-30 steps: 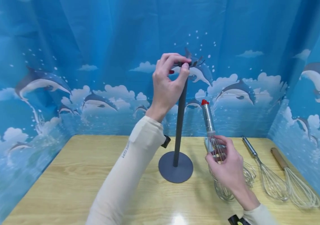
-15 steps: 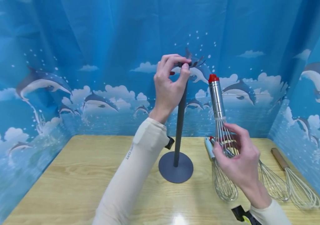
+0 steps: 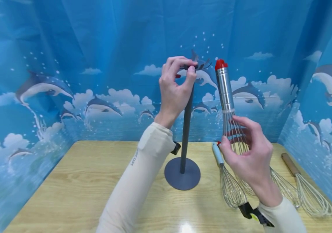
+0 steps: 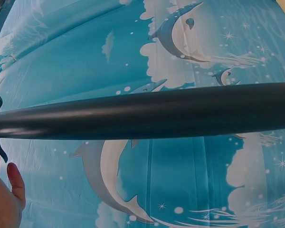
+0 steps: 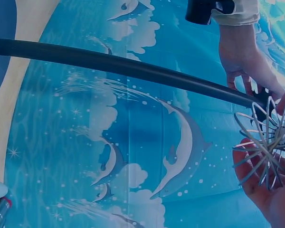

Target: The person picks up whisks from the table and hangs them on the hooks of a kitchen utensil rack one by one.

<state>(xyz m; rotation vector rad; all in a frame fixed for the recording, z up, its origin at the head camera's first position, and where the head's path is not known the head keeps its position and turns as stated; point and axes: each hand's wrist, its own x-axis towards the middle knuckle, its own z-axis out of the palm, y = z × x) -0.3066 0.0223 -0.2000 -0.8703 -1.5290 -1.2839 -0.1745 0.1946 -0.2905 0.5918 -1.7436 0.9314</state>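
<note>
A dark stand [image 3: 187, 129] with a round base rises from the table, with small curved hooks [image 3: 204, 65] at its top. My left hand [image 3: 174, 85] pinches the stand's top between thumb and fingers; in the left wrist view the pole [image 4: 156, 111] crosses the frame. To the right of the pole, my right hand [image 3: 250, 158] holds a whisk [image 3: 224, 87] by its wires, the red-tipped metal handle pointing up and leaning slightly left. The red tip is level with the hooks, a short way to their right. The right wrist view shows its wire loops [image 5: 263, 152] end-on.
On the table's right lie a whisk with a light blue handle [image 3: 217, 153], a wood-handled whisk [image 3: 311, 195] and a wire whisk [image 3: 283, 184] partly behind my right hand. Another red tip [image 3: 219, 142] shows beside the blue handle. A dolphin-print curtain [image 3: 119, 106] surrounds the wooden table [image 3: 75, 187].
My right hand has raised the whisk off the table area, first up and right, then further up beside the hooks. The left hand keeps its hold on the stand's top.
</note>
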